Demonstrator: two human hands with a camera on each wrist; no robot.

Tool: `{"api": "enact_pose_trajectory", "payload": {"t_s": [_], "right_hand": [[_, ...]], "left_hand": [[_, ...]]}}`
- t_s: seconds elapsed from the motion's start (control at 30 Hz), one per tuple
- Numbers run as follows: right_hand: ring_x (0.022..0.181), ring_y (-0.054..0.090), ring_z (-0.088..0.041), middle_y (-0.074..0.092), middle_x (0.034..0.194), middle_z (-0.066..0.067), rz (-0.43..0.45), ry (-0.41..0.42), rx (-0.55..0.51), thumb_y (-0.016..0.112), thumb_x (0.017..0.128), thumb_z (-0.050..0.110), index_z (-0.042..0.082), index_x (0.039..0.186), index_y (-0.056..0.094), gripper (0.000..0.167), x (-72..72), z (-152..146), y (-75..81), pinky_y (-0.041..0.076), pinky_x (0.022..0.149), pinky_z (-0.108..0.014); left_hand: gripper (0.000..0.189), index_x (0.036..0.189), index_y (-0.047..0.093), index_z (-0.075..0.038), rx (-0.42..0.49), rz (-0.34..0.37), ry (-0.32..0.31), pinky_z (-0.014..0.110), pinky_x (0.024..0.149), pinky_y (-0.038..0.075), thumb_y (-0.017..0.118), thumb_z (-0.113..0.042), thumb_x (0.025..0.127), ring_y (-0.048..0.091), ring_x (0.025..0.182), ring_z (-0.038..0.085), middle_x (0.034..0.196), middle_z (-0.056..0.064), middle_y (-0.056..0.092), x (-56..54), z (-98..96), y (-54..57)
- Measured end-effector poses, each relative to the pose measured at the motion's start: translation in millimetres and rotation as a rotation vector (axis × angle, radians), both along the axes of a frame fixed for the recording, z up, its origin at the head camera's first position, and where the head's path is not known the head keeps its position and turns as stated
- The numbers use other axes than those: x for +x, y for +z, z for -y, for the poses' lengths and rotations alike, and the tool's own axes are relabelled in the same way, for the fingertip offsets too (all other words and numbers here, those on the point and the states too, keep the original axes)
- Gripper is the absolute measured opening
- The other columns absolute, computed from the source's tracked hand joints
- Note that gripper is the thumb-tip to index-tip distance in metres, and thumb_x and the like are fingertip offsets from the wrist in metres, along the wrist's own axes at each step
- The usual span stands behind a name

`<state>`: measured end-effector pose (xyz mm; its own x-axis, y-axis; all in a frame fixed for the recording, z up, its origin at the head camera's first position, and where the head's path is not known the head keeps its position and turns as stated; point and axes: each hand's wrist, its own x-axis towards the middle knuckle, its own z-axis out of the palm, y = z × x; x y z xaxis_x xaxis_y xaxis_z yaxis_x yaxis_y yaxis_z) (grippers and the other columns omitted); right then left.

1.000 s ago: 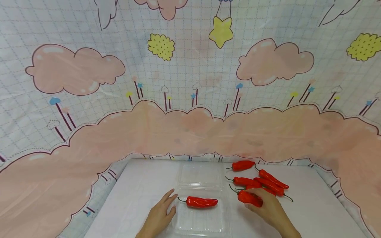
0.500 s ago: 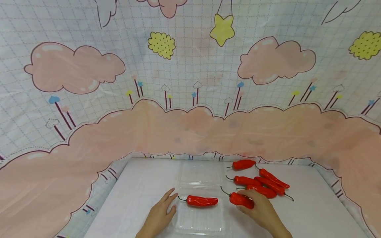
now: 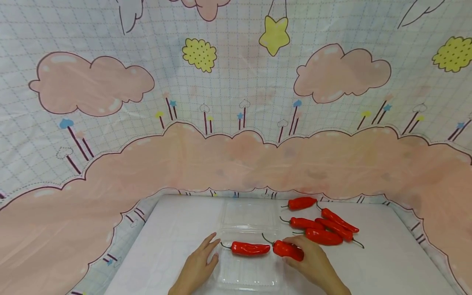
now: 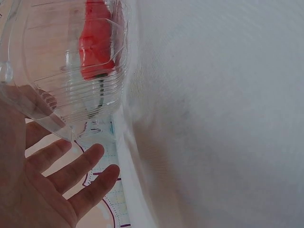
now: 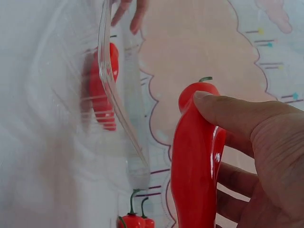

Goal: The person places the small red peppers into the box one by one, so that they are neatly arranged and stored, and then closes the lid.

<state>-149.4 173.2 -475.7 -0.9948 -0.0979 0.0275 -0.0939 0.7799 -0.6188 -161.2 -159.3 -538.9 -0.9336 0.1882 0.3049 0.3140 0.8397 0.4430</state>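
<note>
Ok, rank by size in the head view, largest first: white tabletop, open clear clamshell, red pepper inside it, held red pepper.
White tabletop
Clear clamshell
Red pepper inside and held red pepper: order unsure, latter partly covered

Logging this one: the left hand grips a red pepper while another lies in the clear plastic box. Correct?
Not quite: the right hand grips the red pepper, as the right wrist view shows; another pepper does lie in the clear plastic box.
</note>
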Motion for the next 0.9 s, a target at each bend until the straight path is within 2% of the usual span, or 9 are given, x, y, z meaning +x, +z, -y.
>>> {"api": "enact_pose_trajectory", "payload": {"t_s": [0.27, 0.6, 0.9], "right_hand": [[0.102, 0.059, -0.014, 0.069, 0.112, 0.008, 0.014, 0.034, -0.022, 0.086, 0.072, 0.031, 0.026, 0.116, 0.069, 0.047, 2.0, 10, 1.0, 0.058, 0.088, -0.044], [0.097, 0.057, -0.012, 0.068, 0.110, 0.009, 0.000, 0.134, -0.029, 0.084, 0.074, 0.037, 0.024, 0.118, 0.068, 0.048, 0.5, 23, 1.2, 0.058, 0.084, -0.040], [0.096, 0.058, -0.012, 0.068, 0.111, 0.007, 0.006, 0.169, -0.055, 0.083, 0.075, 0.038, 0.024, 0.118, 0.069, 0.048, -2.0, 35, 2.2, 0.058, 0.086, -0.041]], "left_hand": [[0.040, 0.130, 0.064, -0.016, 0.003, -0.004, 0.009, 0.047, 0.088, 0.056, 0.066, -0.017, 0.090, 0.067, 0.111, 0.024, 0.147, 0.001, 0.053, 0.2, -1.5, -0.2], [0.041, 0.131, 0.063, -0.016, 0.005, 0.007, 0.014, 0.047, 0.090, 0.055, 0.065, -0.018, 0.090, 0.067, 0.113, 0.024, 0.147, 0.001, 0.052, 0.8, -1.7, -0.8], [0.041, 0.131, 0.063, -0.015, 0.005, 0.011, 0.014, 0.047, 0.090, 0.055, 0.065, -0.018, 0.090, 0.066, 0.113, 0.024, 0.147, 0.000, 0.052, 1.8, -1.5, 1.5]]}}
